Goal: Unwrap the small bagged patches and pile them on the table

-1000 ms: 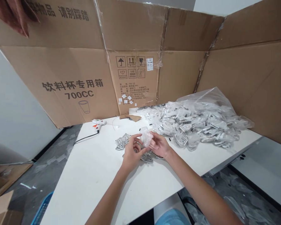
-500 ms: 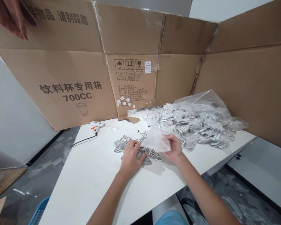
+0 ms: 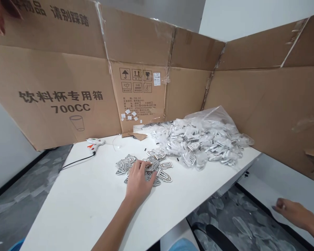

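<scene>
My left hand (image 3: 140, 179) rests on a loose heap of flat grey and white arch-shaped pieces (image 3: 164, 175), with its thumb spread away from the fingers. Its fingertips touch the pieces, and some of the heap is hidden under the palm. Out past the table's right side is my right hand (image 3: 294, 211), slightly smeared by motion. Its fingers are loosely bent and a little apart, and no bag shows in them. A large mound of clear plastic bags (image 3: 211, 139) with similar pieces inside lies behind the heap.
A white glue gun (image 3: 95, 143) with a black cord lies at the table's (image 3: 75, 198) back left. Tall cardboard panels (image 3: 143, 45) stand around the back and right. Clear plastic bags (image 3: 242, 225) litter the floor. Torn cardboard (image 3: 134, 135) lies at the table's back edge.
My right hand has moved right, away from the heap and off the table, and the clear bag it held no longer shows in it. My left hand stays on the heap. The view has turned right.
</scene>
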The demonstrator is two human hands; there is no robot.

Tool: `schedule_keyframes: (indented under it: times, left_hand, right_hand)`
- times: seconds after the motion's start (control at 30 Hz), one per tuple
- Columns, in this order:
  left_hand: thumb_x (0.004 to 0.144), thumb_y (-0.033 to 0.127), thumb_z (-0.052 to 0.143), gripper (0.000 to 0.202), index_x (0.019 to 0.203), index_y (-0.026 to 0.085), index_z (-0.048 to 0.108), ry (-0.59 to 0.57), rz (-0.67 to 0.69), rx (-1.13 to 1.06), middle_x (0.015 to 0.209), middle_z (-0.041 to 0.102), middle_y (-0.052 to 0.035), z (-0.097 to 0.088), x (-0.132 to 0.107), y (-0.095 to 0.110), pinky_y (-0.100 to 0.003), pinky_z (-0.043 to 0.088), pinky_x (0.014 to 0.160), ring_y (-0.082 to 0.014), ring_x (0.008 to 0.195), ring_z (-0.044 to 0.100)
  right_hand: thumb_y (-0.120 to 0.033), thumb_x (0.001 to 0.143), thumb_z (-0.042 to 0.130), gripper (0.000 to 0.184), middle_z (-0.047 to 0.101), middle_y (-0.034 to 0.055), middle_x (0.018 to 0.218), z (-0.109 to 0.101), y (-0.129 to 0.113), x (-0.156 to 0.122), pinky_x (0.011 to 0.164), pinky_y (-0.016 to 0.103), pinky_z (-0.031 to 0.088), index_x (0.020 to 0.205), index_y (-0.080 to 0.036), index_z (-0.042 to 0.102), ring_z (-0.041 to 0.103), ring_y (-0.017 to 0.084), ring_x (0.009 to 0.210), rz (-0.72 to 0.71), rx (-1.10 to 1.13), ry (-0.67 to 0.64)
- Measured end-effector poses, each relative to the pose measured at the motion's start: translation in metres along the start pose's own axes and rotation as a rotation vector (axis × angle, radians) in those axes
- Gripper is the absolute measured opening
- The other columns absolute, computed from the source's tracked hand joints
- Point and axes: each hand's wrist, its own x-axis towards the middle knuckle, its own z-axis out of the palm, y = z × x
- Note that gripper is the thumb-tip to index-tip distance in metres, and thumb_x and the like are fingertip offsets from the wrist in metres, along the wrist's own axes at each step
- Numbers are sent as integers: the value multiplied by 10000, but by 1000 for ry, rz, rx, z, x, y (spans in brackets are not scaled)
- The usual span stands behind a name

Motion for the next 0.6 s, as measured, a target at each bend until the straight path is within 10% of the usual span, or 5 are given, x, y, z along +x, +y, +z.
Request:
schedule_keyframes:
  times: [0.1,0.2,0.33,0.47,0.6]
  left_hand:
    - [969,366,683,236,1176,265,632,19,14,-5,1124,622,-59,-1,2,-1,-461,532,953,-273,1057,634]
    - [970,375,673,233,1171,263,631,18,42,-1,1142,618,-72,-5,2,1,-472,528,962,-287,1087,618]
    - [874,416,782,473,1300,297,616,-93,140,31,1345,572,-103,-15,-2,4,-566,473,1077,-351,1264,545]
    - [800,431,876,658,1384,346,586,-220,222,78,1483,510,-87,-17,-3,1,-590,423,1149,-375,1388,452]
    - [904,424,804,479,1327,310,610,-134,195,185,1425,550,-95,-7,3,-6,-609,404,1154,-355,1344,494]
  right_hand:
    - [-717,779,600,417,650,103,648,28,1,46,621,501,486,646,-322,604,634,309,559,-46,-25,-111]
    - [-674,866,644,500,727,142,1146,78,-32,72,802,466,586,1167,-278,691,716,323,946,-323,98,-108]
    - [-581,936,657,685,471,133,1600,148,-101,61,1138,508,491,1546,-315,495,477,353,1468,-564,165,-199]
    - [-497,1020,536,411,592,111,1487,192,-124,51,1141,542,469,1372,-316,644,517,348,1414,-574,141,-210]
    - [-394,1035,460,262,715,127,1211,192,-110,50,1038,484,514,1089,-246,669,654,316,1178,-556,214,-66]
